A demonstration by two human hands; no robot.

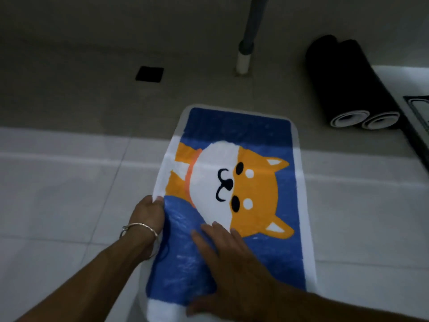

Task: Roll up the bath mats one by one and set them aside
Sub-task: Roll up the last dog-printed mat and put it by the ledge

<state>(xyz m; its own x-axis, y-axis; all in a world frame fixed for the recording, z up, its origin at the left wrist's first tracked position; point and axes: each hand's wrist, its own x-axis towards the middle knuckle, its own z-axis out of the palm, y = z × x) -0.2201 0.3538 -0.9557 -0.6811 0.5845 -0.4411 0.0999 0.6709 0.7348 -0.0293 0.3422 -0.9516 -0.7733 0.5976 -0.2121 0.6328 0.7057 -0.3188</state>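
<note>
Tiled floor (58,205): carries all items. Dog-print bath mat (243,135): lies flat and fully unrolled on the floor, running from under both hands away beyond the fingertips; no turn of a roll is visible at its near end. Two rolled dark mats (343,80): lie side by side, touching, well beyond and to the right of the fingers, spiral ends facing the camera; judged done and set aside. A further dark flat mat (417,117) shows partly at the right edge, unrolled. Right hand (229,256): palm down on the blue field, fingers (209,231) straight and spread, pressing, gripping nothing. Left hand (148,214): curled round the mat's left edge, clamping it; a bangle (139,228) sits at the wrist. Floor drain (149,74): far ahead of the left fingers. Assessment: two mats complete, this one at the start of its roll, at least one more outstanding.
</note>
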